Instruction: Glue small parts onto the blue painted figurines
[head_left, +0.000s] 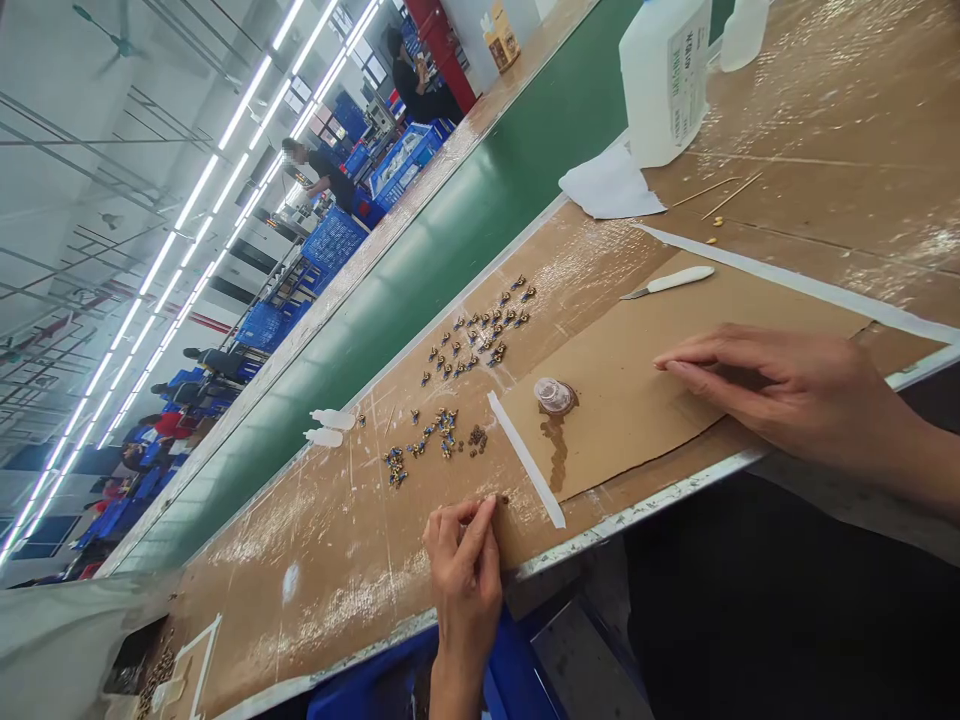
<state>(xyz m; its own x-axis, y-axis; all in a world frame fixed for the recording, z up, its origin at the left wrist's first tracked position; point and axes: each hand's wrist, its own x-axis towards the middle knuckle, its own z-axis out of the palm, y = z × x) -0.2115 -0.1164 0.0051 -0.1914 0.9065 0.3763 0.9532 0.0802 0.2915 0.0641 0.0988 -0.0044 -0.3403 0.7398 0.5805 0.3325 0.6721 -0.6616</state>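
My left hand [465, 565] rests at the near edge of the worktable [315, 560], fingers pressed together in a pinch on a tiny dark part I cannot make out. My right hand [780, 385] lies flat with fingers stretched out on a cardboard sheet [637, 390], holding nothing. Several small blue-and-brass parts [480, 330] are scattered in clusters on the table beyond my left hand, with a nearer cluster [431, 435]. A small clear cap with brown liquid [555, 396] sits on the cardboard.
A white-handled knife [671, 282] lies on the cardboard. A white jug [664, 75], a cloth [609, 185] and thin sticks [731, 195] sit farther back. Two small white dropper bottles [328, 428] lie near the green conveyor belt [420, 270]. Other people work beside blue crates far left.
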